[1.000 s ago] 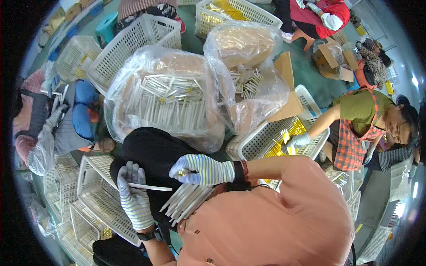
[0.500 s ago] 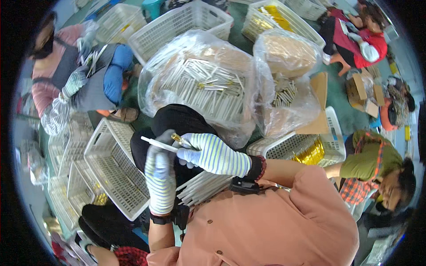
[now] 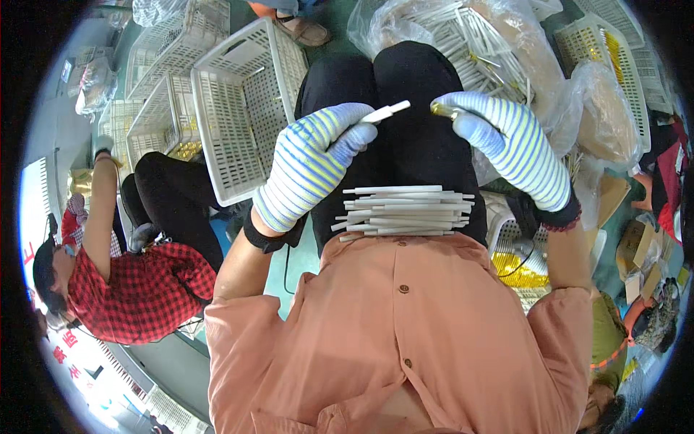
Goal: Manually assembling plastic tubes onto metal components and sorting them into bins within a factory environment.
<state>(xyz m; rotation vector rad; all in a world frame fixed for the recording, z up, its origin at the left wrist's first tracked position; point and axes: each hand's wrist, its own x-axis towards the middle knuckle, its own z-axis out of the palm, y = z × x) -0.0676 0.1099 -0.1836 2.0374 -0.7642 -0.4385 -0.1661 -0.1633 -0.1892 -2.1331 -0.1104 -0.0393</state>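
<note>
My left hand [image 3: 314, 159], in a striped knit glove, pinches a short white tube [image 3: 387, 112] with a narrower end pointing right. Across a gap from it, my right hand [image 3: 513, 141], gloved the same way, closes thumb and fingers on a small gold metal piece [image 3: 442, 110]; most of that piece is hidden by the glove. Both hands are above my black-trousered thighs. A stack of slim white tubes [image 3: 408, 210] lies crosswise on my lap, touching neither hand.
Beside my left knee stands a white slatted crate [image 3: 249, 108], with more crates [image 3: 163, 119] beyond it. Ahead right is a clear plastic bag [image 3: 549, 54] around loose white tubes [image 3: 477, 58]. A crate with gold pieces [image 3: 517, 267] sits by my right elbow. A co-worker in red plaid [image 3: 144, 296] sits at left.
My hands, close together before, are now apart, the white tube in the left and the gold piece in the right. The whole view has turned, bringing the lap stack into full sight.
</note>
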